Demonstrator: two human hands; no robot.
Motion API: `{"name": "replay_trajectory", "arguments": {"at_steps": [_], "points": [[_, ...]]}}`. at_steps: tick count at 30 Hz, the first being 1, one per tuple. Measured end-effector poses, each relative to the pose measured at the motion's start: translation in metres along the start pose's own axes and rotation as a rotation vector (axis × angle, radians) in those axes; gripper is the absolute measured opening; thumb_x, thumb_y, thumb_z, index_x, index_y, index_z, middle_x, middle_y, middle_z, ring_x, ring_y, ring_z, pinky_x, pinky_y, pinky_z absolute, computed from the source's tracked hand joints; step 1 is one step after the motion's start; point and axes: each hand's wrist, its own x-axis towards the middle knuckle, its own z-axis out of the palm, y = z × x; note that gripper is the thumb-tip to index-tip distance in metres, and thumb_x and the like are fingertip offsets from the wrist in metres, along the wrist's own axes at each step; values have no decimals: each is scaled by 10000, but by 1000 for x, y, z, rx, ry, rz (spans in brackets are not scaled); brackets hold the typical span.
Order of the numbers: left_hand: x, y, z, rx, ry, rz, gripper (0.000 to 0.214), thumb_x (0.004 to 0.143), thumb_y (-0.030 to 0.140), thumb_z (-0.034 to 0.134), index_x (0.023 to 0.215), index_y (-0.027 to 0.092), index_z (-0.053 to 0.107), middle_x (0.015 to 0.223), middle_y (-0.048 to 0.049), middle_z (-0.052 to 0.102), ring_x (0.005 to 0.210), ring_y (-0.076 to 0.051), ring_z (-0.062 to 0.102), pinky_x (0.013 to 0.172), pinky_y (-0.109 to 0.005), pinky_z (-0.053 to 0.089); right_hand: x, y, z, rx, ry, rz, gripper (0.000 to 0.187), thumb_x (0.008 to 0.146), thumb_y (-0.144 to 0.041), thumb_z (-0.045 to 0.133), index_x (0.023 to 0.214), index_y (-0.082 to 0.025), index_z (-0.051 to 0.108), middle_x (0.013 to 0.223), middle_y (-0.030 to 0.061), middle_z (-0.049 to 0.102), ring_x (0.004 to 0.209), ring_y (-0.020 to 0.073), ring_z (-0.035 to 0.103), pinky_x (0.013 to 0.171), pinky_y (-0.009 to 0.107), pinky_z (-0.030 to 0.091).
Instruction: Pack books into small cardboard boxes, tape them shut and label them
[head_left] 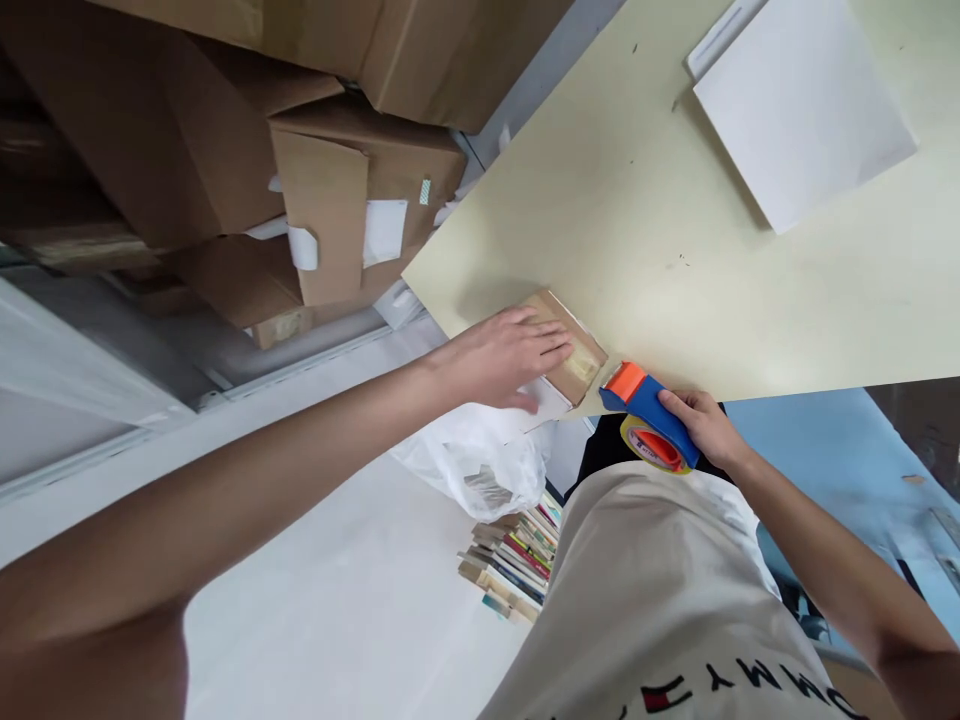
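A small cardboard box (587, 365) lies at the near left part of the pale table, with a strip of tape showing on its top. Across that top rests my left hand (517, 352), fingers stretched out and the thumb down along the box's white side. My right hand (701, 422) grips a blue and orange tape dispenser (654, 402) just right of the box, at the table's front edge. A tape roll (651, 446) with a yellow rim and orange core sits in the dispenser. The dispenser's orange end points toward the box, slightly apart from it.
A white flat box or stack of paper (802, 110) lies on the far right of the table (720, 300). Large cardboard boxes (322, 210) are piled at the upper left. Below the table edge are a white plastic bag (487, 460) and a stack of books (517, 555).
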Motion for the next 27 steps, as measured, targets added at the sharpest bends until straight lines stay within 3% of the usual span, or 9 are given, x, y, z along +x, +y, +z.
{"name": "replay_trajectory", "arguments": {"at_steps": [4, 8, 13, 17, 19, 23, 25, 27], "points": [[2, -20, 14, -63, 31, -92, 652, 782, 534, 650, 1374, 291, 525, 1432, -62, 540, 1405, -283, 386, 1107, -393, 295, 2, 5, 2, 44, -28, 24, 609, 738, -759, 571, 716, -164, 697, 605, 50, 673, 549, 198, 592, 498, 301, 448], [-7, -35, 6, -103, 135, -158, 672, 776, 570, 639, 1374, 281, 532, 1393, -72, 573, 1365, -300, 439, 1080, -414, 336, 8, -7, 8, 100, -7, -10, 614, 778, -755, 532, 786, -171, 724, 678, 76, 708, 637, 240, 651, 578, 348, 522], [-24, -44, -3, -135, 421, -317, 689, 783, 557, 635, 1392, 259, 512, 1382, -69, 581, 1253, -291, 541, 1035, -398, 394, 35, -74, 13, 137, -14, -220, 514, 866, -666, 491, 1058, -232, 688, 899, 58, 744, 867, 262, 698, 752, 400, 579], [-24, -41, 13, -146, 743, -411, 678, 862, 516, 543, 1465, 233, 411, 1423, -86, 538, 1263, -272, 517, 1016, -380, 403, 57, -130, 16, 26, -133, -253, 459, 892, -599, 497, 1114, -226, 647, 976, 58, 739, 921, 245, 692, 807, 393, 585], [-20, -37, 24, -130, 848, -404, 659, 893, 491, 497, 1485, 228, 378, 1444, -100, 511, 1288, -278, 484, 1026, -391, 381, 62, -144, 17, -46, -87, -290, 442, 860, -603, 550, 1061, -219, 637, 954, 59, 730, 892, 236, 690, 789, 380, 590], [-15, -31, 35, -122, 936, -444, 590, 924, 451, 454, 1482, 273, 388, 1363, -103, 567, 1231, -292, 508, 1018, -423, 342, 51, -149, 17, -186, 166, -501, 438, 781, -650, 629, 920, -238, 580, 818, 10, 672, 777, 185, 664, 717, 333, 582], [-15, -30, 36, -114, 950, -453, 579, 924, 455, 457, 1478, 300, 391, 1312, -101, 593, 1200, -296, 517, 1002, -426, 333, 37, -145, 17, -226, 167, -523, 486, 791, -697, 567, 947, -236, 585, 864, 26, 675, 802, 191, 663, 706, 341, 579], [-15, -31, 36, -107, 961, -454, 574, 926, 465, 455, 1478, 323, 384, 1279, -99, 603, 1187, -295, 514, 996, -423, 323, 21, -138, 18, -277, 87, -485, 515, 794, -662, 575, 1102, -250, 591, 1046, 60, 684, 911, 225, 666, 712, 369, 583]]}}
